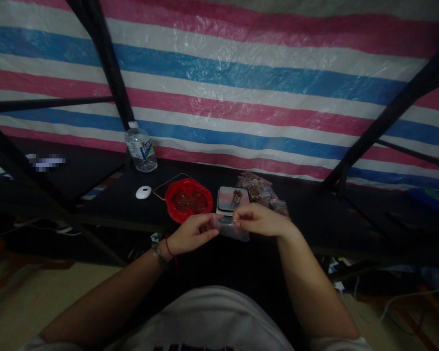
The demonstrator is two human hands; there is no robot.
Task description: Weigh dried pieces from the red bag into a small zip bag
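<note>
Pieces [190, 201] sit loose in a red bowl [170, 208] left of the scale [225, 194]; left hand [194, 234] pinches one end of a clear, seemingly unfilled bag [225, 226] before the scale; a metal cup [237, 197] stands on it; right hand [260, 219] pinches the bag's other side; filled bags [259, 189] lie right of the scale.

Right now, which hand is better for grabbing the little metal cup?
Probably the right hand: it's closer to the little metal cup on the scale. The left hand sits farther away, beside the red bowl. But the right pinches the clear bag.

Clear plastic bag [231, 230] between the fingers [246, 224]
</note>
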